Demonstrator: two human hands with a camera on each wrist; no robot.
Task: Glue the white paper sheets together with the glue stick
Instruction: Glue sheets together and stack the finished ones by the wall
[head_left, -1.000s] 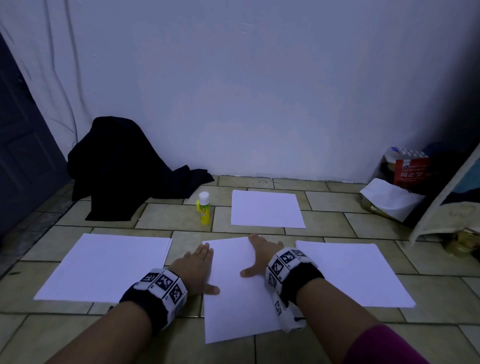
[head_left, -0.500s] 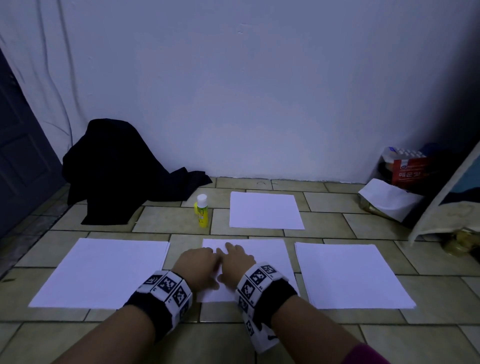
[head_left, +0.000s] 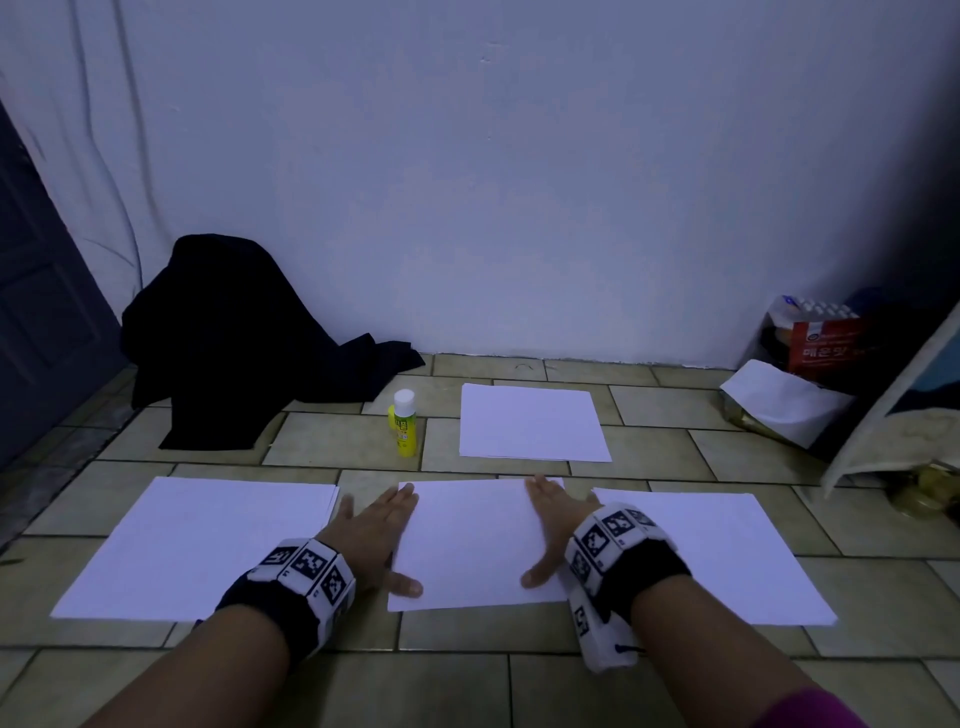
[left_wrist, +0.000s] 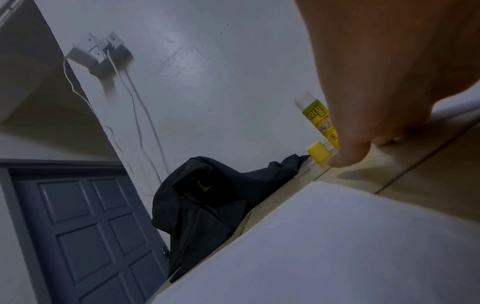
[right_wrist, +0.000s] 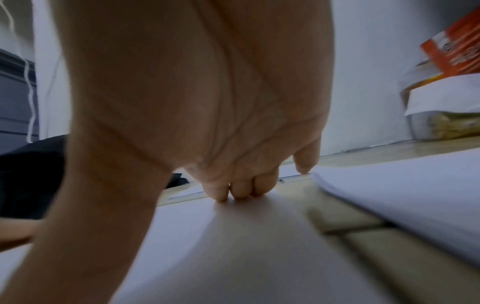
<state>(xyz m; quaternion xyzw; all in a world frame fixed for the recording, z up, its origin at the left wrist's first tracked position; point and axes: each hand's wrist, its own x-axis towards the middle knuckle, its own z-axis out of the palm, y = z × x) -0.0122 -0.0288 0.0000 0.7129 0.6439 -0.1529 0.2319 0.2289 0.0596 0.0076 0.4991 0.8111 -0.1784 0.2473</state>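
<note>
A white paper sheet (head_left: 472, 540) lies flat on the tiled floor in front of me. My left hand (head_left: 376, 535) lies flat over its left edge, thumb on the paper. My right hand (head_left: 553, 525) presses flat on its right side, fingers straight. In the right wrist view the fingertips (right_wrist: 240, 190) touch the paper (right_wrist: 233, 246). A yellow glue stick (head_left: 404, 430) with a white cap stands upright beyond the sheet, to the left; it also shows in the left wrist view as the glue stick (left_wrist: 318, 119) with a small yellow cap (left_wrist: 319, 153) beside it.
More white paper lies around: a stack at left (head_left: 202, 545), another at right (head_left: 711, 556), a smaller pile at the back (head_left: 532, 423). A black cloth heap (head_left: 234, 343) sits against the wall (head_left: 519, 182). Bags and a red packet (head_left: 821, 348) fill the right corner.
Both hands were together at the sheet's middle half a second ago; they have slid apart to its left and right edges. The sheet looks shorter than one second ago.
</note>
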